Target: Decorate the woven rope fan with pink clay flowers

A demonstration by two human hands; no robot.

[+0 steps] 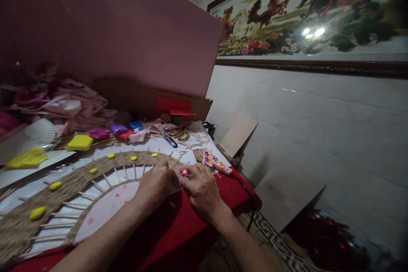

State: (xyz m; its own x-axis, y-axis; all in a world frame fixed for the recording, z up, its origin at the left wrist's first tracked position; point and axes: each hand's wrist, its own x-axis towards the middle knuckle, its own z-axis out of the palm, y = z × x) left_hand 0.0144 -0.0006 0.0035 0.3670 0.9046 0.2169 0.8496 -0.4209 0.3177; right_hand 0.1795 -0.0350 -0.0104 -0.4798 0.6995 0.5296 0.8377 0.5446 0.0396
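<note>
While I watch from my end through the head camera, I have both hands close together toward the right side of the table, with a magenta and yellow flower between them. It sits slightly beyond the gap, at the tips of the right hand, so I count that hand as the nearer one; the fingers look to be touching it. I cannot tell whether they pinch the flower or only press against its side. The left hand is curled with its fingertips turned inward, just left of the flower, and I cannot tell what it grips, if anything.

The flower is roundish, so I read no long axis in it. The woven band gives me the line instead: it arches from the table's near left corner up and across, then slopes down to the right behind the hands. The flower seems to lie along that line, past the last of the yellow ovals, though its underside is hidden from me. Between the right hand and the table's right edge I see a flower-patterned glue gun; scissors lie farther off, toward the far edge.
</note>
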